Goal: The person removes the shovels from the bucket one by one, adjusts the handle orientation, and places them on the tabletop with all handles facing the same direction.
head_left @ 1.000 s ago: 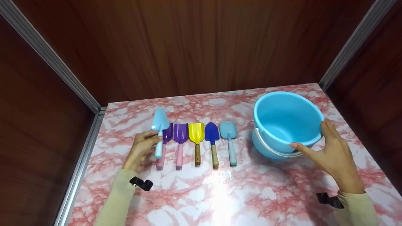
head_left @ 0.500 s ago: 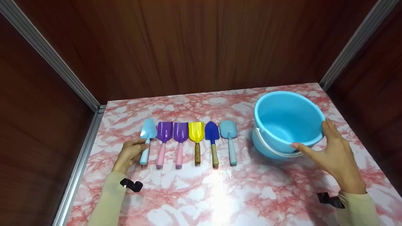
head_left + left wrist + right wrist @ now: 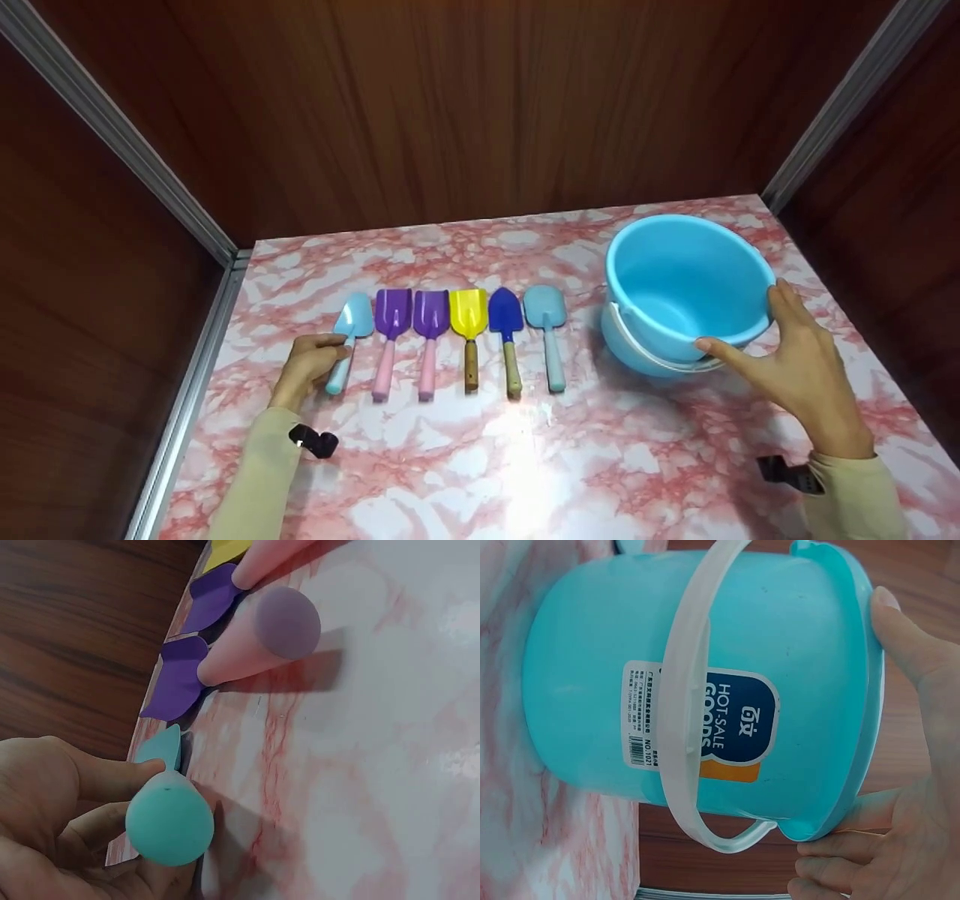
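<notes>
My left hand (image 3: 306, 366) pinches the handle of a light blue hand trowel (image 3: 355, 312) between thumb and fingers, at the left end of a row of tools. In the left wrist view the rounded butt of its handle (image 3: 171, 829) faces the camera. My right hand (image 3: 802, 375) holds the rim of a blue plastic bucket (image 3: 637, 352) at its right front, thumb tip on the near rim and fingers at the right side. A white carrying handle (image 3: 679, 690) hangs down against the bucket, across its label.
Right of the trowel lie two purple scoops (image 3: 393, 313) with pink handles, a yellow scoop (image 3: 468, 313), a dark blue trowel (image 3: 505, 310) and a pale blue shovel (image 3: 545, 307). Brown wood-look panels (image 3: 480, 112) enclose the marbled table (image 3: 600, 465) at back and sides.
The left hand has brought the light blue trowel left and down from over the leftmost purple scoop to beside it, its handle end now angled slightly left. Right hand and bucket stay put.
</notes>
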Motion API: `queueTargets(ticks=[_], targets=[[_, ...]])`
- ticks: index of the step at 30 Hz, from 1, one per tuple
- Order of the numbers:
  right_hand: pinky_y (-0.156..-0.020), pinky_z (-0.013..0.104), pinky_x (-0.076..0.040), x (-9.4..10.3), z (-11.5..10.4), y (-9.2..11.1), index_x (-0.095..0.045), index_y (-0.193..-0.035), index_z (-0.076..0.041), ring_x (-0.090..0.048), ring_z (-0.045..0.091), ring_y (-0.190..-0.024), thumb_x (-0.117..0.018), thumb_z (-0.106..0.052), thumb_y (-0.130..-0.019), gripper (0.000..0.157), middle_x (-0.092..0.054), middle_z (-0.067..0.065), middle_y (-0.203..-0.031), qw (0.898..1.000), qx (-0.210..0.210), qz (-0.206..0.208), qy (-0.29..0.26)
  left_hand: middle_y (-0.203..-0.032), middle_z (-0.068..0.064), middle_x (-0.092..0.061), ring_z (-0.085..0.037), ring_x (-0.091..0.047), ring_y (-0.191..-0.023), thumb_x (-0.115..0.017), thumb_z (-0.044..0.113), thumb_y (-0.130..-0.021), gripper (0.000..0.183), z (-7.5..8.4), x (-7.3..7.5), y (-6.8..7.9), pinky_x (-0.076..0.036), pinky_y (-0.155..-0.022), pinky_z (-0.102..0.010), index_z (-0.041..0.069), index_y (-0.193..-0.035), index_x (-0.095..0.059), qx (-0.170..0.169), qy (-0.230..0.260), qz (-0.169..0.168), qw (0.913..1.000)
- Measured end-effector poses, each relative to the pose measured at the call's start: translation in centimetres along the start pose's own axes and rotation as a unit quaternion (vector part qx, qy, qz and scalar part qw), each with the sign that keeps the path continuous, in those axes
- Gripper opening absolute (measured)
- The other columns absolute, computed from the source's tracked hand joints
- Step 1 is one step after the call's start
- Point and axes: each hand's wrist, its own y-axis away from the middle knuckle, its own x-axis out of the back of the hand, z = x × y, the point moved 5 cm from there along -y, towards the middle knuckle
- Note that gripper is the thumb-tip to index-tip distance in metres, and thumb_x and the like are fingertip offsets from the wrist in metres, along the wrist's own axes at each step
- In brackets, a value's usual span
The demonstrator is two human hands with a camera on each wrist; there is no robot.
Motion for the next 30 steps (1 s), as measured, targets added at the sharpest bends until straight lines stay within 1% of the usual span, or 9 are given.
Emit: queueTargets(ticks=[3, 7, 9, 13, 17, 22, 26, 28, 30], targets=[[-0.102, 0.088, -0.027, -0.1, -0.1, -0.1, -0.016, -0.171, -0.006, -0.024, 0.068, -0.15, -0.087, -0.061, -0.082, 0.126, -0.01, 0.027, -0.176, 1.0, 0.001, -0.001, 0.003, -0.149, -0.028, -0.057, -0.034, -0.056, -0.128, -0.064, 0.009, -0.101, 0.051, 0.2, -0.1, 0.0, -0.048, -0.11, -0.048, -0.006, -0.149, -0.056, -0.014, -0.012, 0.01, 0.9998], [-0.101, 0.087, -0.028, -0.2, -0.2, 0.0, -0.015, -0.171, -0.008, -0.025, 0.067, -0.15, -0.087, -0.061, -0.082, 0.127, -0.01, 0.025, -0.177, 1.0, 0.001, -0.002, 0.004, -0.137, -0.025, -0.066, -0.035, -0.059, -0.125, -0.068, 0.011, -0.098, 0.044, 0.4, 0.1, 0.0, -0.047, -0.111, -0.049, -0.007, -0.138, -0.065, -0.046, -0.062, 0.047, 0.9959], [-0.102, 0.087, -0.028, -0.2, -0.2, 0.0, -0.015, -0.171, -0.008, -0.025, 0.067, -0.15, -0.088, -0.061, -0.082, 0.127, -0.011, 0.024, -0.177, 1.0, 0.004, 0.0, 0.005, -0.13, -0.023, -0.07, -0.035, -0.062, -0.121, -0.069, 0.014, -0.096, 0.04, 0.4, 0.2, 0.2, -0.049, -0.109, -0.049, -0.005, -0.132, -0.07, -0.062, -0.103, 0.067, 0.9904], [-0.103, 0.087, -0.028, -0.3, -0.4, 0.2, -0.016, -0.171, -0.008, -0.025, 0.065, -0.152, -0.088, -0.06, -0.081, 0.127, -0.012, 0.023, -0.177, 1.0, 0.011, 0.007, 0.006, -0.12, -0.02, -0.075, -0.034, -0.069, -0.112, -0.07, 0.019, -0.095, 0.036, 0.6, 0.4, 0.5, -0.054, -0.101, -0.048, -0.002, -0.124, -0.074, -0.086, -0.159, 0.084, 0.9799], [-0.102, 0.087, -0.029, -0.3, -0.4, 0.3, -0.015, -0.171, -0.01, -0.027, 0.064, -0.152, -0.088, -0.061, -0.081, 0.127, -0.014, 0.022, -0.177, 1.0, 0.011, 0.007, 0.007, -0.116, -0.02, -0.076, -0.033, -0.071, -0.106, -0.069, 0.021, -0.096, 0.035, 0.7, 0.4, 0.4, -0.057, -0.095, -0.048, -0.002, -0.122, -0.074, -0.092, -0.18, 0.088, 0.9754], [-0.099, 0.088, -0.032, -0.2, -0.4, 0.1, -0.013, -0.172, -0.011, -0.03, 0.066, -0.149, -0.086, -0.062, -0.082, 0.126, -0.013, 0.022, -0.177, 1.0, 0.016, 0.003, 0.02, -0.125, -0.023, -0.072, -0.036, -0.069, -0.114, -0.067, 0.024, -0.098, 0.041, 1.0, 0.1, 0.0, -0.056, -0.098, -0.05, -0.003, -0.128, -0.071, -0.076, -0.198, 0.076, 0.9743], [-0.103, 0.089, -0.027, 0.1, -0.8, -0.6, -0.016, -0.171, -0.007, -0.021, 0.064, -0.154, -0.084, -0.063, -0.084, 0.124, -0.006, 0.022, -0.178, 0.999, 0.027, -0.004, 0.041, -0.135, -0.025, -0.067, -0.038, -0.063, -0.122, -0.062, 0.03, -0.101, 0.048, 1.9, 0.0, -0.2, -0.053, -0.104, -0.053, -0.002, -0.135, -0.065, -0.067, -0.219, 0.07, 0.9709], [-0.108, 0.089, -0.022, 0.3, -1.4, -1.2, -0.018, -0.171, -0.008, -0.012, 0.061, -0.158, -0.083, -0.064, -0.084, 0.122, -0.004, 0.021, -0.179, 0.998, 0.036, -0.005, 0.046, -0.134, -0.026, -0.065, -0.039, -0.062, -0.122, -0.06, 0.032, -0.103, 0.049, 2.8, -0.1, -0.3, -0.051, -0.105, -0.054, -0.003, -0.137, -0.063, -0.082, -0.228, 0.076, 0.9673], [-0.112, 0.089, -0.016, 0.4, -2.5, -2.2, -0.019, -0.171, -0.012, -0.006, 0.058, -0.16, -0.083, -0.064, -0.084, 0.12, -0.005, 0.02, -0.179, 0.998, 0.047, -0.006, 0.047, -0.136, -0.026, -0.064, -0.042, -0.061, -0.125, -0.059, 0.033, -0.104, 0.051, 4.4, -0.2, -0.3, -0.048, -0.108, -0.057, -0.003, -0.14, -0.062, -0.109, -0.246, 0.094, 0.9586]])
